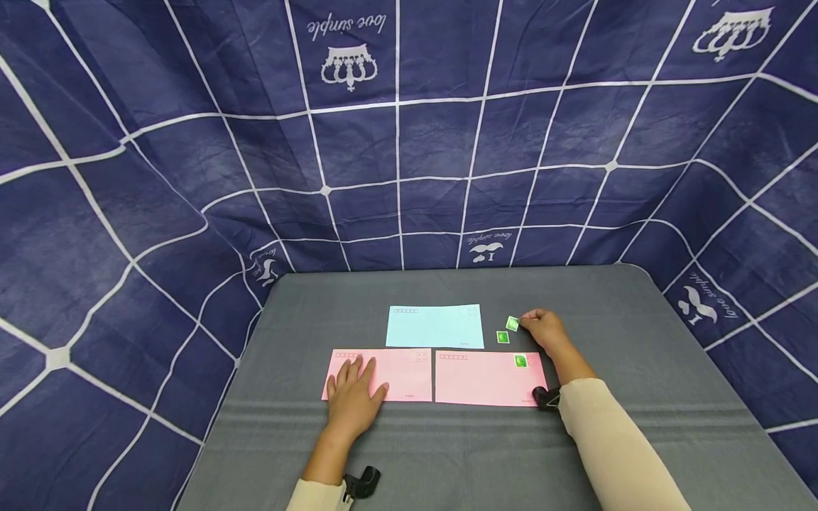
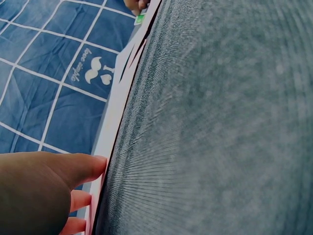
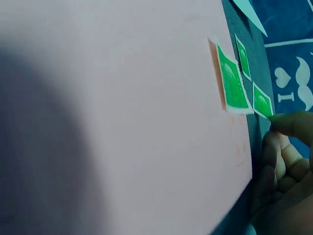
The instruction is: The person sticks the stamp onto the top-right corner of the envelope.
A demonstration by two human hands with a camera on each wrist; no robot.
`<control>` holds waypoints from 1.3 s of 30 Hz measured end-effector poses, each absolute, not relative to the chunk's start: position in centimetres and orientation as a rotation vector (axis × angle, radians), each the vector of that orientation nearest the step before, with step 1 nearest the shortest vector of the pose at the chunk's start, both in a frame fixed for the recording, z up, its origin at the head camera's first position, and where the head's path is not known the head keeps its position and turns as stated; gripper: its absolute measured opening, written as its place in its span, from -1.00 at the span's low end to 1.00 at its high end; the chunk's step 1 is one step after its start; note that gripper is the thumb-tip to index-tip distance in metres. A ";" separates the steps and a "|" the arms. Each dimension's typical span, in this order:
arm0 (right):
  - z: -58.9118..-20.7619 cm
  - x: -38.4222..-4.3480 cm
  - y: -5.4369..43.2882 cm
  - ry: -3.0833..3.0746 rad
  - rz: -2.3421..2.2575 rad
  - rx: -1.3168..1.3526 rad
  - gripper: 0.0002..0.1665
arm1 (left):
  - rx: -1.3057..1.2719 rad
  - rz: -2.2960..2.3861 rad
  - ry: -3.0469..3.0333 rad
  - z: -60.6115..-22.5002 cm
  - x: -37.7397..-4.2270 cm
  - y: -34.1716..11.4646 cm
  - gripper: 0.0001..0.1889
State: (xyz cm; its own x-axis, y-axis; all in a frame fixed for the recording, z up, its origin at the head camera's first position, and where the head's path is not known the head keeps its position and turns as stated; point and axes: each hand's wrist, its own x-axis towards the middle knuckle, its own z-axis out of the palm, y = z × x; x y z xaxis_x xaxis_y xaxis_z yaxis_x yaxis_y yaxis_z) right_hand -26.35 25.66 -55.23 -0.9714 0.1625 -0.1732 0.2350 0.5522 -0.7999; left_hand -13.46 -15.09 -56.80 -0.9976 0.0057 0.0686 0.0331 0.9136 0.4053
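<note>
Gray fabric surface (image 1: 447, 458), navy cloth (image 1: 434, 142) w/ white grid + crown/mustache prints (image 1: 348, 54) hung L, R & at back. R hand (image 1: 548, 330): fingers pinching green stamp (image 1: 513, 323) by edge, just R of lt blue envelope (image 1: 436, 328). 2nd stamp (image 1: 503, 337) nearby on surface, 3rd stamp (image 1: 520, 360) on R pink envelope (image 1: 486, 381), top R corner. L hand (image 1: 353, 403): fingers spread on L pink envelope (image 1: 405, 380).

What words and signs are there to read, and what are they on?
"love simple": on the blue cloth, more than once.
"I" beside a heart and moustache: same cloth.
A crown sign: same cloth.
Too small to read: tiny print on the left pink envelope, right pink envelope and light-blue envelope.
Too small or blurred: any writing on the green stamps.
</note>
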 end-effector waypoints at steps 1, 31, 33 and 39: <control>-55.2 -26.3 25.7 2.685 -1.421 0.335 -0.68 | -0.029 -0.637 -3.009 -56.8 -13.5 -15.1 -0.36; -54.7 -26.0 26.3 2.549 -1.643 0.287 -0.72 | -0.032 -0.664 -3.019 -57.0 -13.3 -15.1 -0.35; -54.6 -26.0 26.1 2.543 -1.660 0.266 -0.72 | -0.032 -0.665 -3.021 -57.0 -13.3 -15.1 -0.35; -54.3 -25.8 25.5 2.530 -1.695 0.215 -0.68 | -0.025 -0.656 -3.015 -57.0 -13.3 -15.1 -0.35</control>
